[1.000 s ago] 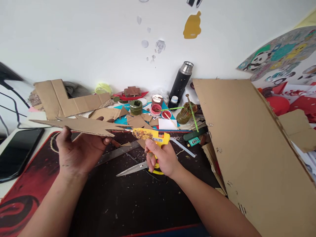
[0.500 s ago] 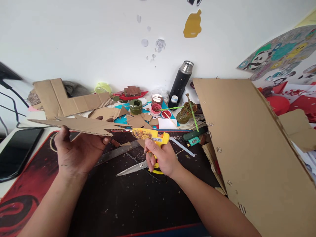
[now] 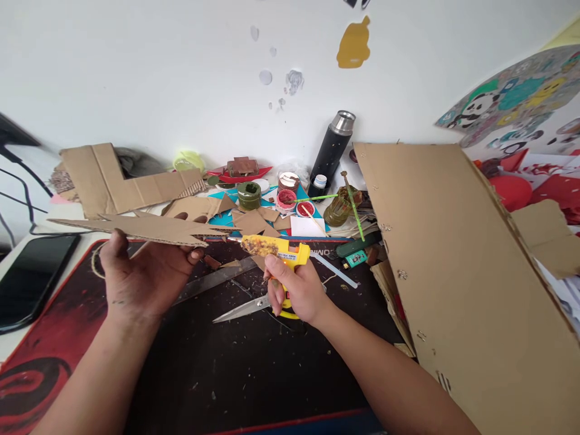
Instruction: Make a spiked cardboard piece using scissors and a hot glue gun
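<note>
Cardboard cutout [image 3: 145,228], long and jagged with pointed ends, held nearly flat above the red-and-black desk mat [image 3: 54,344]; left hand [image 3: 140,278] cups it from below, thumb up at the near edge, fingers curled around the far edge; smartphone [image 3: 31,278] lies face up at the far left, well apart.

Right of the cutout: hot glue gun [image 3: 276,249], yellow, crusted with old glue, nozzle at the cutout's right tip, touching or just short of it, cannot tell which; right hand [image 3: 296,290] wrapped closed around the grip, index finger on the trigger; scissors [image 3: 247,307] and a metal ruler [image 3: 217,279] lie on the mat under both hands.

Further right: paint pots [image 3: 286,199], black thermos [image 3: 333,151], then a large cardboard sheet [image 3: 457,272] leaning up at the right.

Risks, as judged: hot glue could string or drip off the narrow tip onto the mat or scissors, since the target is so slim; left fingertips sit near the glue end, so a slip of the nozzle could burn them; the thin cutout, held at one point only, could bend or tilt under nozzle pressure and smear the bead.

Against the earlier frames: almost nothing differs; cutout sits a touch higher and further left; both hands keep the same grips; nozzle at the same tip.
</note>
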The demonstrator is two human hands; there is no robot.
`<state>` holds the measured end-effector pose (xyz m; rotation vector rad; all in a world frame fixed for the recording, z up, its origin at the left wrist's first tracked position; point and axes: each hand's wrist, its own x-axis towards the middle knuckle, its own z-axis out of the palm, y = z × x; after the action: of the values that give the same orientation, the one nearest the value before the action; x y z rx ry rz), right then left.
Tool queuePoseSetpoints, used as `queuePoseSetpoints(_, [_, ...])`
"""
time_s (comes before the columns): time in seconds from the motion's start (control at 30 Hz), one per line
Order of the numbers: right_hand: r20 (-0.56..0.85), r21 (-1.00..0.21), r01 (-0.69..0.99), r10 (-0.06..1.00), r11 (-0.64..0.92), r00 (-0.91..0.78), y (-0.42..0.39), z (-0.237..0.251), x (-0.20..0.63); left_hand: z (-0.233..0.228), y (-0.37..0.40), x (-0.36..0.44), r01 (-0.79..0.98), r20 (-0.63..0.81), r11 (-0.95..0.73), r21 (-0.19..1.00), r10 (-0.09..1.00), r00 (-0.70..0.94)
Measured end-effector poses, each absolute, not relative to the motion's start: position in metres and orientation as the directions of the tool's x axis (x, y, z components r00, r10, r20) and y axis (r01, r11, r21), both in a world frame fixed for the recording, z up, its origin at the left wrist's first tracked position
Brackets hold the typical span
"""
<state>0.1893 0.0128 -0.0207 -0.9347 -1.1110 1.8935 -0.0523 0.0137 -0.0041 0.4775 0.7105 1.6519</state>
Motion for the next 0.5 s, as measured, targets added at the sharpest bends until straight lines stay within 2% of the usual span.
queuePoseSetpoints(0.23, [-0.217,-0.908,-0.228,0.861,-0.351,-0.460,0.0123,-0.0211,0.1889,-0.0117,0.0136,-0.0569,-0.752,-0.118,-0.085,0.653,0.970,-0.213])
queuePoseSetpoints(0.5, [-0.207,-0.912,-0.229,0.865,-0.339,-0.456,0.0128,-0.0204,0.1890,-0.0115,0.0142,-0.0564,-0.753,-0.092,-0.102,0.651,0.973,-0.212])
